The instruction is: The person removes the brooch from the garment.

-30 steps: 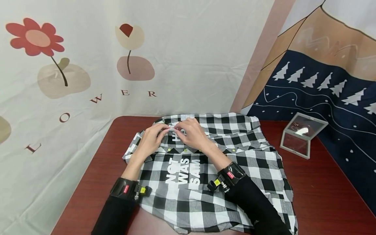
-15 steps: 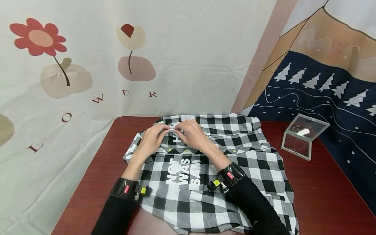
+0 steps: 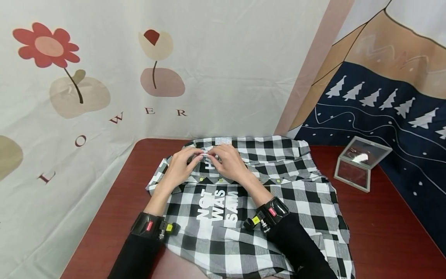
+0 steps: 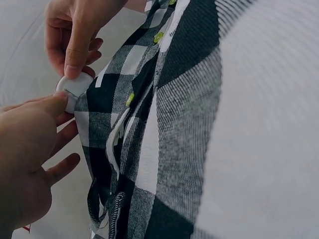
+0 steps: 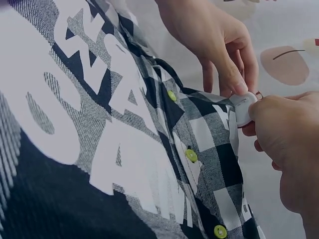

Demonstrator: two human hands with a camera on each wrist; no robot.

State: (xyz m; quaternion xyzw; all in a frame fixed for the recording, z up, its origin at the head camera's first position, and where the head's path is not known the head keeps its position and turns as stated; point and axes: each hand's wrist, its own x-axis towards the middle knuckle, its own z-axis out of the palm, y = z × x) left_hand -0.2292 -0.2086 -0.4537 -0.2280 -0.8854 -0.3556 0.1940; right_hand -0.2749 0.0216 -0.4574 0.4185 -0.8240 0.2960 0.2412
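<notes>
A black-and-white checked shirt point(image 3: 251, 248) with white letters and yellow-green buttons point(image 5: 191, 155) lies spread on the table. At its far left part, the left hand point(image 3: 179, 166) and right hand point(image 3: 228, 162) meet. Between their thumbs and fingers they pinch a small white round disc point(image 5: 242, 108) at the edge of the shirt cloth. The left wrist view shows the disc point(image 4: 77, 85) with a thumb of each hand on its face, the left hand point(image 4: 30, 154) below and the right hand point(image 4: 82, 35) above. Fingers cover much of it, and its back is hidden.
To the right of the shirt, an open case with clear panels point(image 3: 353, 174) stands on the red-brown table point(image 3: 383, 232). Behind the table hang a pale printed cloth point(image 3: 226, 77) and a dark blue one with white trees point(image 3: 376, 128).
The head view has shifted slightly. Both hands keep their pinch on the white disc at the same spot, and the right wrist has tilted a little.
</notes>
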